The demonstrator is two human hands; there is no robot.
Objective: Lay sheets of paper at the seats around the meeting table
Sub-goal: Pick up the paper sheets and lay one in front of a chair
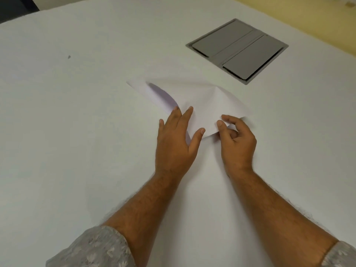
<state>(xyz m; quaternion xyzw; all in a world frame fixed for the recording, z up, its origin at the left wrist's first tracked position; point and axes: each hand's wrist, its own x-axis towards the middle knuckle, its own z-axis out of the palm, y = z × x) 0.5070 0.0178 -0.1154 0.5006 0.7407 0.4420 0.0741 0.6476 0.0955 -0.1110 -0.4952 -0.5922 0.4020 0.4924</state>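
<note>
White sheets of paper (194,97) lie on the white meeting table (67,132), near its middle. The top sheet bows upward and casts a shadow on the sheet beneath it. My right hand (238,143) pinches the near corner of the top sheet between thumb and fingers. My left hand (176,143) rests flat with spread fingers on the near left edge of the paper. How many sheets lie there cannot be told.
A grey cable hatch (238,51) with two flaps is set into the table at the back right. A small dark speck (69,57) lies at the far left. Yellowish floor (317,14) shows beyond the far right edge, a dark area beyond the far left corner.
</note>
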